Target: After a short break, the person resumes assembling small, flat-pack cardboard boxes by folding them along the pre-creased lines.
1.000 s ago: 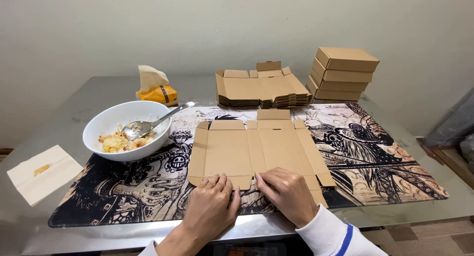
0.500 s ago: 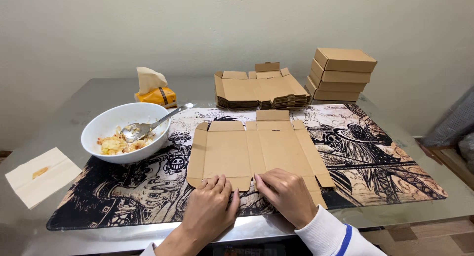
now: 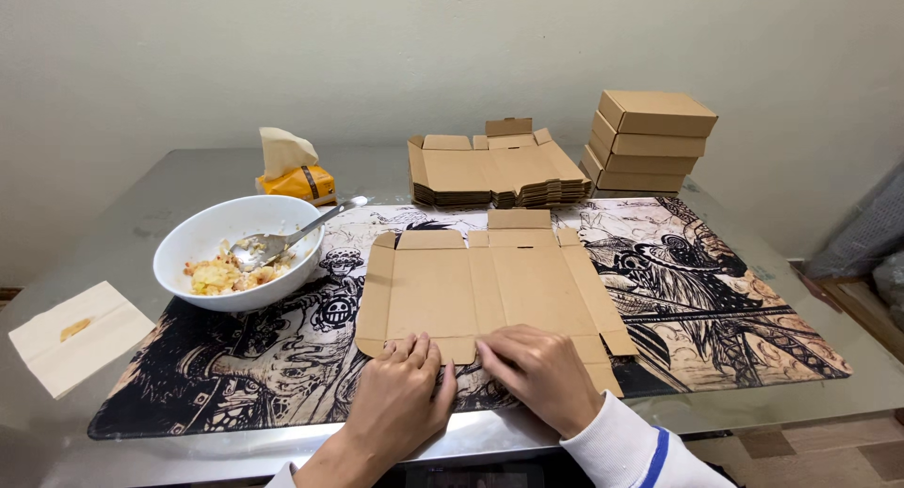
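A flat, unfolded brown cardboard box blank [image 3: 480,285] lies on the illustrated black-and-white desk mat [image 3: 734,309]. My left hand [image 3: 400,398] rests palm down at the blank's near edge, fingers together on its front flap. My right hand [image 3: 537,370], in a white sleeve with a blue stripe, presses fingers down on the same near edge just to the right. Both hands touch the cardboard; neither lifts it.
A stack of flat box blanks [image 3: 499,172] and a pile of folded boxes [image 3: 650,139] stand at the back. A white bowl [image 3: 235,262] with food and a spoon sits left, a tissue pack [image 3: 294,172] behind it, a stained napkin [image 3: 75,337] at far left.
The hands stay pressed on the blank's near edge. The view has shifted only slightly.
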